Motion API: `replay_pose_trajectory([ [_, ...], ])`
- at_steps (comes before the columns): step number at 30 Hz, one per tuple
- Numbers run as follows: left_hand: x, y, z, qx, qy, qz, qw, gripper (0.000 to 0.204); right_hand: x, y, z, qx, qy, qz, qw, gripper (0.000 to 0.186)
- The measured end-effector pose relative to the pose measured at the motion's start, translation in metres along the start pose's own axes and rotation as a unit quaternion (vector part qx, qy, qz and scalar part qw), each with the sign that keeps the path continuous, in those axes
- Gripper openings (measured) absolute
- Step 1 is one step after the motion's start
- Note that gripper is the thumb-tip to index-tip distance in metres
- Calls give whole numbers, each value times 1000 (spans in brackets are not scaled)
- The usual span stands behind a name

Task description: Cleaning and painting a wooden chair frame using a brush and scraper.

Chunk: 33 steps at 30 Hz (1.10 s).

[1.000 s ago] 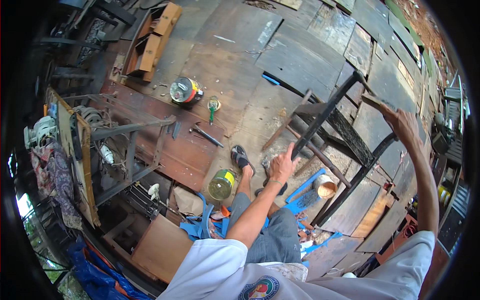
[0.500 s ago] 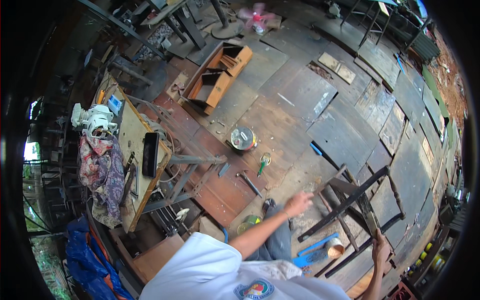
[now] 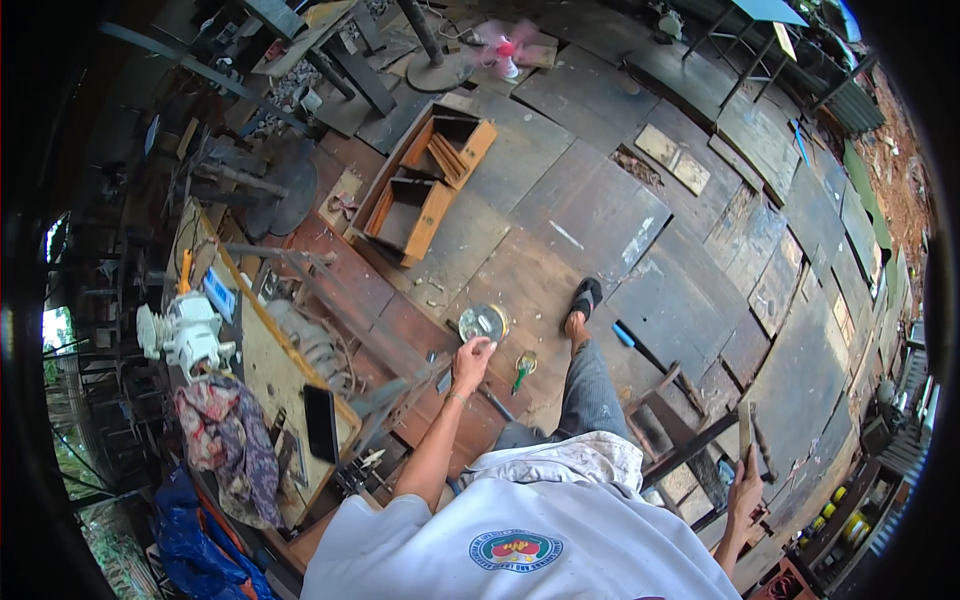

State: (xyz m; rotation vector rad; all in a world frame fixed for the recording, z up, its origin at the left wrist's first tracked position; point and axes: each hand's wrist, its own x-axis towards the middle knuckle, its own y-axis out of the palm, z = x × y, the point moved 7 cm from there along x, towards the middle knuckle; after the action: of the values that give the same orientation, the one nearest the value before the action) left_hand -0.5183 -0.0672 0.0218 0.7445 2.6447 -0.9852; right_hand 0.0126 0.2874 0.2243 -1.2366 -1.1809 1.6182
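Observation:
My left hand (image 3: 470,365) hangs at the near edge of a round can (image 3: 483,320), fingertips pinched on something I cannot make out; touching is unclear. Right of it sits a small container (image 3: 528,360) with a green-handled tool (image 3: 519,379). A hammer (image 3: 498,405) lies below, partly hidden. My right hand (image 3: 742,490) grips a pale flat wooden piece (image 3: 745,428) beside a dark wooden chair frame (image 3: 676,430), which is partly hidden by my body. My foot (image 3: 586,300) in a dark sandal is on the floor boards (image 3: 660,310).
A worn workbench (image 3: 291,360) at left carries a phone (image 3: 321,424), white motor housing (image 3: 190,335) and patterned cloth (image 3: 232,450). A blue tarp (image 3: 200,540) lies behind. An open drawer unit (image 3: 428,228), pink fan (image 3: 507,55) and metal stand (image 3: 430,70) stand farther off.
My left hand moved left from near the chair to the can. My right hand stayed low at right with the piece. My foot stepped forward, and the view shifted away from the chair.

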Motion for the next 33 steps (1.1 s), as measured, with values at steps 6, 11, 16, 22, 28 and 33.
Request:
replay_pose_trajectory([
  [6, 106, 9, -95, -13, -23, 26, 999, 47, 94, 17, 61, 3, 27, 93, 995, 46],
  [11, 233, -36, -200, 36, 70, -54, 995, 50, 167, -18, 144, 50, -7, 78, 996, 45],
  [16, 379, -93, -307, 51, 157, -143, 976, 49, 247, -17, 196, 78, -9, 79, 994, 47],
  [22, 578, -191, -390, 148, 208, -208, 944, 59, 325, -26, 295, 95, 38, 41, 994, 48],
  [28, 807, -266, -456, 222, 191, -242, 925, 66, 373, 20, 322, 234, 89, 221, 943, 64],
  [33, 925, -314, -486, 281, 162, -240, 915, 72, 404, -46, 410, 153, 151, 163, 963, 54],
])
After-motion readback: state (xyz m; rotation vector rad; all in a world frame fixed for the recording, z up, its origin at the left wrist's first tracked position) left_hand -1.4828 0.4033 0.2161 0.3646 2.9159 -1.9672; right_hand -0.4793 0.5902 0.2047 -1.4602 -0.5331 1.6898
